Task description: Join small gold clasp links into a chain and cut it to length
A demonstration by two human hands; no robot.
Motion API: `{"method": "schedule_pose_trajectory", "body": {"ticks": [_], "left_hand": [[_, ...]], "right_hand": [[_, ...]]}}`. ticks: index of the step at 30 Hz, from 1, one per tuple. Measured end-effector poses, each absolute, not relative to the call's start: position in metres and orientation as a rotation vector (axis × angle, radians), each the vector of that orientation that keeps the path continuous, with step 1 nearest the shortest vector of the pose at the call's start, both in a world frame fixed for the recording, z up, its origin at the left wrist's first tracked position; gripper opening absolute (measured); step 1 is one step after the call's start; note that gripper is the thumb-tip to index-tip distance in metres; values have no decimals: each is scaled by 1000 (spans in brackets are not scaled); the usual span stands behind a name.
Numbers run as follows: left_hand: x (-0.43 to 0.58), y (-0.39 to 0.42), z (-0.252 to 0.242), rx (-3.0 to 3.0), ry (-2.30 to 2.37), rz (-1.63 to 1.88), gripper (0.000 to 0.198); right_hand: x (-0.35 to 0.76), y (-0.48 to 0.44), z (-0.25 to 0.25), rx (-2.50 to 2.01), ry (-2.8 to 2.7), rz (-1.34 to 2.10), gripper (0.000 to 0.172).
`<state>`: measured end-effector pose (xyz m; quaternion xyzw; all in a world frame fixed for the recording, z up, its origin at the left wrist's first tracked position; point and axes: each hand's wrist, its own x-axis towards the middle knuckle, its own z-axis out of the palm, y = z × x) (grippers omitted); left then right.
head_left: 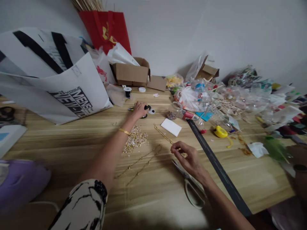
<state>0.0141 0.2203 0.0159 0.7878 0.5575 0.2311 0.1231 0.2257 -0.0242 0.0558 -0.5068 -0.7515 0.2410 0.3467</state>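
My left hand (139, 111), with a gold bangle at the wrist, reaches over small black round pieces (148, 107) and a white disc (152, 111). Its fingertips are blurred against the black, so their grip does not show. Pliers (131, 109) with yellow and black handles lie beside it. My right hand (188, 158) pinches the end of a thin gold chain (163, 133) that trails away over the table. Scissors (192, 188) lie partly beneath that hand. Between my arms are a pile of gold and clear beads (136, 139) and a second beaded chain (144, 164).
A black-topped spool (128, 93), a white card (171, 127) and a bead tub (171, 115) stand beyond. Left is a large white bag (79, 92); right are a yellow tape measure (220, 131), a dark strip (216, 166) and heaped plastic clutter (230, 99).
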Motion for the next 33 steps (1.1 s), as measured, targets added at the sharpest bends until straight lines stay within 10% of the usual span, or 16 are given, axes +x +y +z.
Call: {"method": "schedule_pose_trajectory", "body": {"ticks": [26, 33], "left_hand": [[9, 215, 11, 2469, 1640, 466, 59], [24, 184, 43, 2432, 1535, 918, 53]], "right_hand": [[277, -78, 65, -1683, -1823, 488, 14], [245, -69, 73, -1471, -1974, 713, 14]]}}
